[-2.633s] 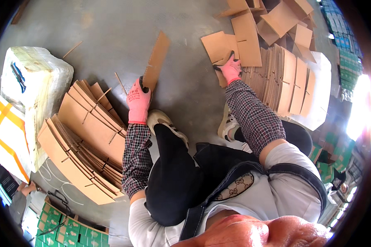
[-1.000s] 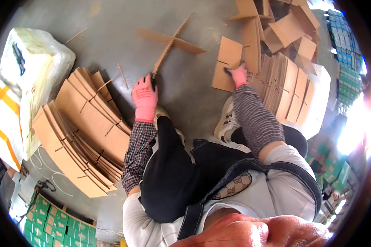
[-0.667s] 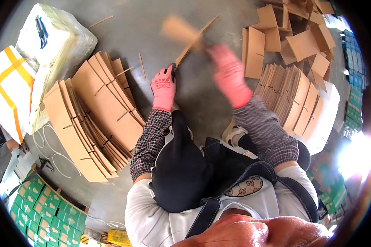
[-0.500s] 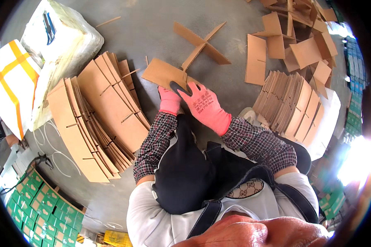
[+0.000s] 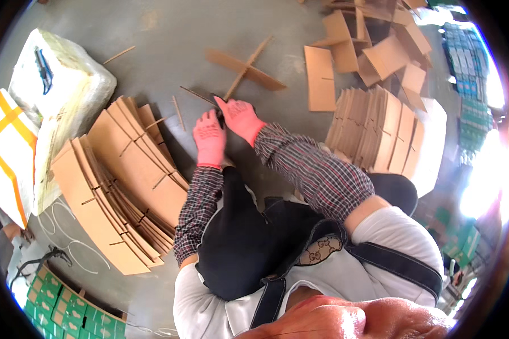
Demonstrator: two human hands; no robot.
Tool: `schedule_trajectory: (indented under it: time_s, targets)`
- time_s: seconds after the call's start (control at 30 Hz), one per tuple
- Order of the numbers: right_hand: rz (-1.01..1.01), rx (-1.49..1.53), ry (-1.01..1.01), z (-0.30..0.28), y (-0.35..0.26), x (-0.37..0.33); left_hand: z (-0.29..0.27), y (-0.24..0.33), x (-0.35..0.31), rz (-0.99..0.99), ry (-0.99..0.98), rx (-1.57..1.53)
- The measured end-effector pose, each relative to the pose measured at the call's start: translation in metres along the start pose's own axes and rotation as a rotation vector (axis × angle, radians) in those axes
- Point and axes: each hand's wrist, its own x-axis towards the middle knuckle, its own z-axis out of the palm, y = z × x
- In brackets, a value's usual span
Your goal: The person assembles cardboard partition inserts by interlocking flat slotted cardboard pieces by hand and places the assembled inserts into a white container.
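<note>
A cardboard divider (image 5: 246,69) of interlocked strips forms a cross on the floor ahead of me. Its near panel, a cardboard strip (image 5: 195,94), shows almost edge-on by my hands. My right hand (image 5: 242,120), in a pink glove with dark fingertips, closes on the divider where this strip meets the cross. Close beside it, my left hand (image 5: 210,140), gloved alike, has its fingers curled against the near side of the strip. Its fingertips are partly hidden.
Stacks of slotted cardboard sheets (image 5: 110,195) lie to my left, another stack (image 5: 373,127) to my right. Assembled dividers (image 5: 387,56) pile up at the far right. A blue cutter (image 5: 43,70) rests on a wrapped white bundle (image 5: 76,73). Green boxes (image 5: 68,311) stand at lower left.
The near strip has turned from showing its broad face to nearly edge-on. My right hand has swung round to the strip's joint, and my left fingers now point upward. The whole view has shifted.
</note>
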Motion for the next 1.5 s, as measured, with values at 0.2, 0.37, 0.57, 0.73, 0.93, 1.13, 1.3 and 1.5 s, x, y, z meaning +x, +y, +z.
schedule_trajectory:
  time_s: [0.2,0.37,0.57,0.73,0.93,1.13,1.3,1.5]
  targets:
    - [-0.184,0.104,0.369,-0.053,0.029,-0.011,-0.068,-0.024,-0.059,0.027,0.3,-0.393]
    - [-0.051,-0.275,0.812,-0.227,0.116,0.009,-0.121,-0.059,-0.099,-0.394,0.315,0.132]
    - [0.228,-0.59,0.481,-0.141,0.205,-0.02,-0.077,-0.116,-0.121,-0.779,0.19,0.319]
    - [0.893,0.316,0.268,0.01,0.31,-0.061,-0.079,-0.088,-0.125,-0.419,0.335,0.149]
    - [1.183,0.105,0.206,0.017,0.297,-0.076,-0.15,0.009,-0.108,-0.129,0.38,-0.449]
    - [0.855,0.78,0.446,0.001,0.302,-0.106,-0.071,0.008,-0.007,0.157,0.266,-0.165]
    - [0.84,0.5,0.397,-0.019,0.274,-0.139,-0.019,-0.01,0.018,0.009,-0.087,-0.122]
    - [0.604,0.5,0.413,-0.026,0.225,-0.128,-0.009,-0.005,0.063,-0.07,-0.223,-0.129]
